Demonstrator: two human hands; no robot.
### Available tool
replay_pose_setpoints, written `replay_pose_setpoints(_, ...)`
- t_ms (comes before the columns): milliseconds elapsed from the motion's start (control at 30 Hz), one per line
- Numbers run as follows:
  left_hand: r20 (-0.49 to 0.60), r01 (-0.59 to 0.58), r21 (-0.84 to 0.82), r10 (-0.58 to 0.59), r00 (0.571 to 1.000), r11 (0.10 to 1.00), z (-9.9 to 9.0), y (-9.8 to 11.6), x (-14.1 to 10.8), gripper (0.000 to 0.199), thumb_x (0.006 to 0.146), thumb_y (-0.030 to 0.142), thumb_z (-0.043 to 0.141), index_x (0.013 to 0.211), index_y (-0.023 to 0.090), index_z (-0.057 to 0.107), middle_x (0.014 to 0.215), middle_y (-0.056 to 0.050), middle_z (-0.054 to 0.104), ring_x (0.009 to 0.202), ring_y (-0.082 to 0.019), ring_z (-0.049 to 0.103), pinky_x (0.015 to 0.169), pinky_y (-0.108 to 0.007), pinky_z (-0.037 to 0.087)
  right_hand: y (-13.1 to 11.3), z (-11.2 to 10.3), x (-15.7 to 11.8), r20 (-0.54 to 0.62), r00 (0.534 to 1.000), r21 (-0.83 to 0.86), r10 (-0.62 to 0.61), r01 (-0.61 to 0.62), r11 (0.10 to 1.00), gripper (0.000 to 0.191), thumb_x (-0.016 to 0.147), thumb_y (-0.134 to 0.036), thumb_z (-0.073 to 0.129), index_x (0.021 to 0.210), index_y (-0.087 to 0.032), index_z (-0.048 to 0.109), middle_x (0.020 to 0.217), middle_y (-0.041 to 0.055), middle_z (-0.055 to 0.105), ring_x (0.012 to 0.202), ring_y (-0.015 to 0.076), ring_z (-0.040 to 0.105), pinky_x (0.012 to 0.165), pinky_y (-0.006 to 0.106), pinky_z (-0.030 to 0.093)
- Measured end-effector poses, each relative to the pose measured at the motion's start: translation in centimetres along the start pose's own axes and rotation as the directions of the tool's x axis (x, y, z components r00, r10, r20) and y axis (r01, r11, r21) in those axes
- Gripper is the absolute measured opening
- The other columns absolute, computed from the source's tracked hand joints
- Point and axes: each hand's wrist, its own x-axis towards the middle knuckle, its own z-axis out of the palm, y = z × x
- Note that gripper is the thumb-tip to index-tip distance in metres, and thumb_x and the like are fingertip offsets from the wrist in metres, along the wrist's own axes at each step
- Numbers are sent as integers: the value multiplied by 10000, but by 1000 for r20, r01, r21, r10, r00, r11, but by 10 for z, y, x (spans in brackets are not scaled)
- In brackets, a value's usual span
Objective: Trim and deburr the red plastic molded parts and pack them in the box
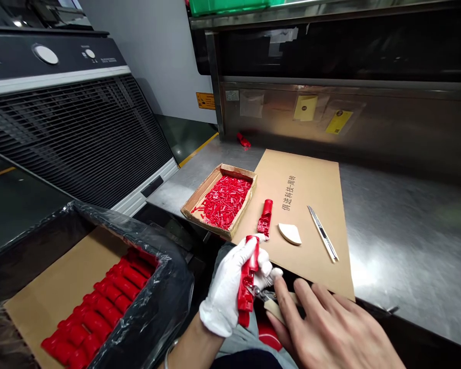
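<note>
The left hand (225, 284), in a white glove, was closed around a red part (246, 300), holding it upright but tilted just off the near edge of the table (399, 230). The bare right hand (330, 325) was partly curled about the handles of small pliers (269, 296), their tip at the part's lower side; how far the jaws stood apart could not be told.

A second red part (266, 211) lay on a cardboard sheet (322, 184), near a white wedge-shaped piece (290, 234) and a knife (322, 233). Beside it, a cardboard tray (200, 201) held small red scraps (226, 197). At left, a lined box (172, 287) contained rows of red parts (100, 307).

Assessment: the step in hand appeared to be nipping or pulling material from the held part. The next move called for a steady left grip, exact placement of the tip, and gloved fingers clear of it.
</note>
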Motion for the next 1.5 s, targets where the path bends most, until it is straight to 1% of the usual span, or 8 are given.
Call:
replay_pose_setpoints(267,-28,33,-8,-33,999,999,-7,14,3,189,957,299,518,1057,149,572,667,38,503,488,-62,427,567,-245,471,67,1,-22,47,967,-29,249,-247,968,442,972,-563,392,1207,-256,606,913,32,648,561,146,607,436,260,369)
replay_pose_setpoints(433,-1,93,186,-94,996,978,-15,8,7,267,958,411,484,999,160,565,656,49,493,370,-30,266,392,-205,368,147,57,-66,357,536,-172,766,-768,617,508,954,-639,335,1164,-279,625,1006,75,639,740,252,649,529,316,425)
replay_pose_setpoints(500,18,114,207,-121,993,972,-17,3,9,294,967,442,448,999,170,556,631,53,484,362,-31,252,380,-199,354,163,83,-84,341,467,-233,816,-799,555,547,954,-600,309,1120,-211,654,937,122,629,785,310,640,597,387,450)
replay_pose_setpoints(733,31,101,375,-121,992,922,-32,-17,13,426,960,542,396,926,159,579,615,44,486,382,-36,263,418,-207,366,167,107,-90,319,485,-221,815,-798,561,533,932,-586,362,1191,-203,627,1182,179,547,1083,407,532,905,620,368)
replay_pose_setpoints(1067,-14,-22,554,36,999,832,-29,-20,0,406,923,554,485,855,170,600,818,-17,598,649,-115,517,684,-271,462,130,138,-9,473,590,105,654,-775,623,305,962,-426,570,1074,-145,603,981,40,624,836,155,617,760,346,537)
replay_pose_setpoints(1300,-144,-66,395,133,981,916,-57,-30,17,562,704,635,724,988,168,595,684,2,629,479,-107,530,478,-230,407,120,112,-38,342,638,390,690,-764,513,251,998,-395,502,991,-156,578,866,3,607,762,128,603,728,303,525)
replay_pose_setpoints(1400,-168,-72,394,149,974,916,-65,-36,29,610,628,641,776,961,171,580,593,22,611,391,-107,502,396,-218,383,105,78,-82,214,543,464,812,-788,405,282,1044,-431,338,1053,-205,507,774,-26,578,664,109,580,658,240,507)
replay_pose_setpoints(1500,-176,-65,399,146,974,915,-60,-42,36,621,596,635,800,945,168,585,573,21,612,378,-110,503,375,-217,388,87,53,-136,48,327,453,944,-849,272,290,1028,-478,350,1116,-227,465,779,-10,596,651,128,590,608,229,496)
